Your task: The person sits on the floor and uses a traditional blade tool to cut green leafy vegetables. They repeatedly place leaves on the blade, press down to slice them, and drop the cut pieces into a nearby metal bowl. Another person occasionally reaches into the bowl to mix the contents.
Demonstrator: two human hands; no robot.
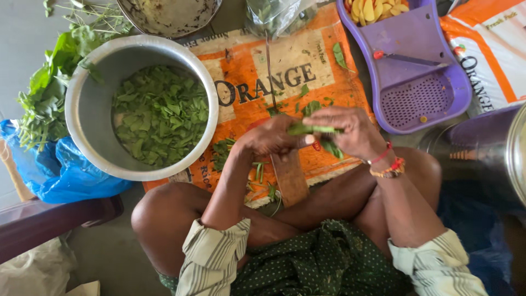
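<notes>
Over the sack [285, 77], my left hand [271, 137] and right hand [350, 131] both pinch one leafy stem [313, 130]. Pot [87, 109] sits roughly half full of cut leaves [160, 114]; an uncut bunch [46, 93] waits beside it.

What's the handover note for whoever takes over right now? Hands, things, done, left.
Left hand: gripping one end of a bunch of green leaves, over the upright floor blade.
Right hand: gripping the other end of the same bunch.
Metal pot, to the person's left: holds a layer of cut leaves.
Uncut leafy stems: piled beyond the pot on a blue bag.
Cut scraps lie on the orange sack beneath the hands.
Purple tray: to the right, yellow pieces at its far end.
Done: pot partly filled. Left: bunch in hand, and the pile.
</notes>
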